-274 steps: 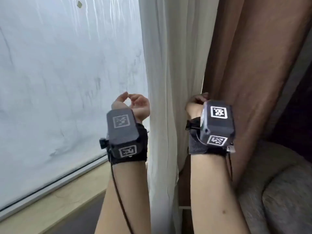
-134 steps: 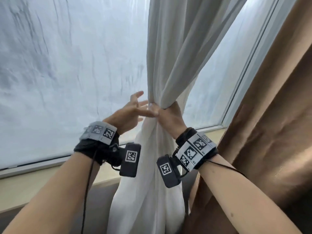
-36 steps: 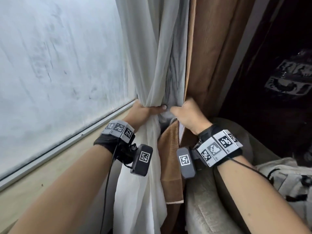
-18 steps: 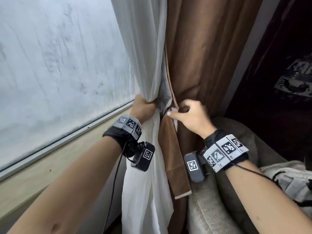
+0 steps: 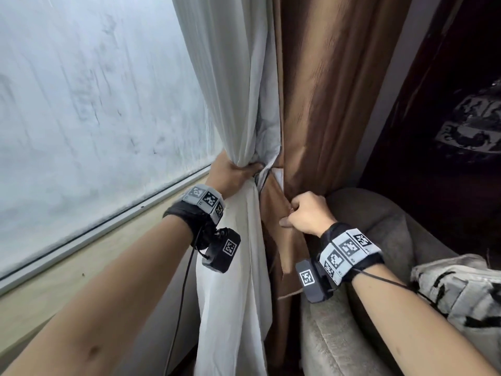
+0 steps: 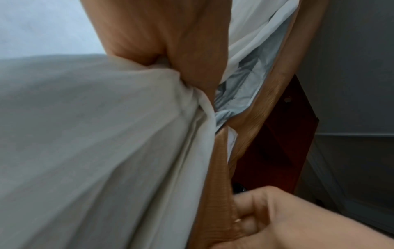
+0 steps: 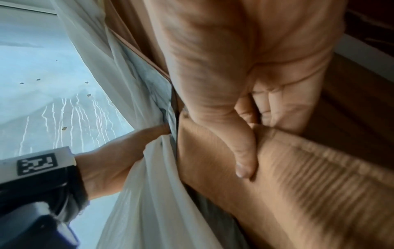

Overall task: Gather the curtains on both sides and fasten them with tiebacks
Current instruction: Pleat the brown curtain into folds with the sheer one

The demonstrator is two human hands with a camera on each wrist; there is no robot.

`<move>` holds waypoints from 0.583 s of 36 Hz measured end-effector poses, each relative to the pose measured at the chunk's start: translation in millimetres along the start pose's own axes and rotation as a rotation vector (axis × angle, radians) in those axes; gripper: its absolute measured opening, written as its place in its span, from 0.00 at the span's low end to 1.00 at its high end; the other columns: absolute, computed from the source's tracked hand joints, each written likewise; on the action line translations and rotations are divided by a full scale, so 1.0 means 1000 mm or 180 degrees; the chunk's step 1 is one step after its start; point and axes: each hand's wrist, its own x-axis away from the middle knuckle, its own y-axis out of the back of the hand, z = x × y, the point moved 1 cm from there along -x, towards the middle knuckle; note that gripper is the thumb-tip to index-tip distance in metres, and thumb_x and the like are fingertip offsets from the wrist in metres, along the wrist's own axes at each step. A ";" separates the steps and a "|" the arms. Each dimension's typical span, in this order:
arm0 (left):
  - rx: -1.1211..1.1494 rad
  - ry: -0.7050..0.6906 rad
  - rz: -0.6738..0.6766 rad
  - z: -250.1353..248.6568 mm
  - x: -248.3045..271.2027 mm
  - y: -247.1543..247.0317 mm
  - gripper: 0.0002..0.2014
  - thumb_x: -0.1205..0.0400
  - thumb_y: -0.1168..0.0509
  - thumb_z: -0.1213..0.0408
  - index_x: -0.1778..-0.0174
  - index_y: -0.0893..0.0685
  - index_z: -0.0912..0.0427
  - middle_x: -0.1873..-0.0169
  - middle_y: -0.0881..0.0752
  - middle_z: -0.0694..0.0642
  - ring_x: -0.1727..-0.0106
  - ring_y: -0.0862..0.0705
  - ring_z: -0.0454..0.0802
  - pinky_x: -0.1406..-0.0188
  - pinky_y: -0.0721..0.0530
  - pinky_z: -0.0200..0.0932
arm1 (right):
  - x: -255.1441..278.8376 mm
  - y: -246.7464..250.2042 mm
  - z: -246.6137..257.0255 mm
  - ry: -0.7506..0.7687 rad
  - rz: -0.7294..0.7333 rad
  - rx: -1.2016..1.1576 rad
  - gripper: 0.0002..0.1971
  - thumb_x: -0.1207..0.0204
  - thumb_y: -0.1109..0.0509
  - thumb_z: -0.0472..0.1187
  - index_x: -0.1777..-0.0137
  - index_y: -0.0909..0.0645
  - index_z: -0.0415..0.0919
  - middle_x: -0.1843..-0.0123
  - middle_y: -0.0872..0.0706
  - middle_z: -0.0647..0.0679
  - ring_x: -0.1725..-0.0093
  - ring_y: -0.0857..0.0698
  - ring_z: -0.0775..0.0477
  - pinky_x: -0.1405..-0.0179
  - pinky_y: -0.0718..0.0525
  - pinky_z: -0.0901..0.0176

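Note:
A white sheer curtain (image 5: 238, 90) hangs by the window, and my left hand (image 5: 244, 169) grips it bunched at sill height. Right beside it hangs the brown curtain (image 5: 325, 90). A brown fabric tieback strip (image 5: 282, 256) dangles between the two, with a pale patch at its upper end. My right hand (image 5: 290, 214) pinches this strip partway down, thumb against curled fingers. The right wrist view shows the thumb (image 7: 245, 160) pressed on the ribbed tieback (image 7: 309, 185). In the left wrist view the sheer (image 6: 85, 134) fills the left, with the tieback (image 6: 219, 185) to its right.
A fogged window pane (image 5: 95, 104) and a beige sill (image 5: 81, 280) lie to the left. A grey armchair (image 5: 339, 335) stands close under my right arm, with a black-and-white patterned bag (image 5: 461, 294) on it. Dark room space is at far right.
My right hand has slid down the brown tieback strip from its upper end. My left hand has kept its hold on the bunched sheer.

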 end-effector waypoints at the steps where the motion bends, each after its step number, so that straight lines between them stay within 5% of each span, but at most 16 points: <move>1: -0.0174 0.0061 -0.0062 0.002 -0.003 0.001 0.22 0.28 0.21 0.56 0.41 0.14 0.62 0.49 0.11 0.56 0.45 0.14 0.54 0.47 0.19 0.45 | 0.001 0.003 -0.001 0.0013 -0.0068 0.0015 0.18 0.42 0.15 0.48 0.72 0.21 0.39 0.62 0.12 0.41 0.53 0.16 0.40 0.62 0.28 0.62; 5: -0.0611 0.0312 -0.0156 0.007 -0.016 0.007 0.27 0.23 0.26 0.52 0.31 0.19 0.62 0.39 0.14 0.61 0.37 0.17 0.62 0.39 0.20 0.50 | 0.009 0.016 0.005 0.0411 -0.0144 -0.0367 0.14 0.44 0.14 0.45 0.67 0.15 0.40 0.73 0.18 0.51 0.65 0.22 0.52 0.71 0.29 0.66; 9: -0.0654 0.0369 -0.0092 0.010 -0.024 0.005 0.24 0.20 0.29 0.53 0.32 0.18 0.62 0.39 0.14 0.63 0.36 0.17 0.62 0.38 0.19 0.51 | 0.025 0.016 0.030 0.1095 0.0308 -0.0720 0.15 0.43 0.16 0.41 0.76 0.22 0.45 0.75 0.17 0.51 0.70 0.25 0.60 0.68 0.26 0.63; 15: -0.0164 0.0299 0.0111 0.011 -0.023 0.000 0.16 0.19 0.30 0.62 0.38 0.15 0.65 0.46 0.13 0.60 0.41 0.15 0.57 0.41 0.19 0.48 | 0.042 -0.003 0.058 0.1465 0.1501 -0.0316 0.09 0.32 0.20 0.49 0.55 0.10 0.47 0.58 0.08 0.52 0.55 0.12 0.55 0.48 0.18 0.63; 17: -0.0056 0.0322 0.0270 0.011 -0.020 0.005 0.13 0.17 0.32 0.64 0.39 0.15 0.65 0.50 0.14 0.57 0.44 0.16 0.54 0.47 0.21 0.43 | 0.035 0.004 0.059 0.1254 0.1135 -0.0942 0.09 0.30 0.21 0.48 0.55 0.09 0.44 0.61 0.07 0.49 0.60 0.11 0.56 0.54 0.14 0.61; 19: 0.0052 0.0407 0.0444 0.011 -0.018 0.012 0.13 0.16 0.34 0.62 0.38 0.16 0.63 0.50 0.15 0.56 0.44 0.16 0.52 0.45 0.21 0.44 | 0.022 0.018 0.058 0.1055 -0.0024 -0.1559 0.09 0.31 0.19 0.46 0.61 0.11 0.41 0.68 0.10 0.51 0.69 0.14 0.57 0.63 0.17 0.61; 21: 0.0026 0.0395 0.0624 0.011 -0.016 0.019 0.13 0.16 0.34 0.61 0.37 0.17 0.62 0.49 0.14 0.55 0.43 0.16 0.51 0.41 0.19 0.46 | 0.014 0.033 0.062 0.0878 -0.0958 -0.1722 0.19 0.40 0.15 0.53 0.56 0.14 0.43 0.61 0.12 0.54 0.64 0.17 0.59 0.60 0.19 0.63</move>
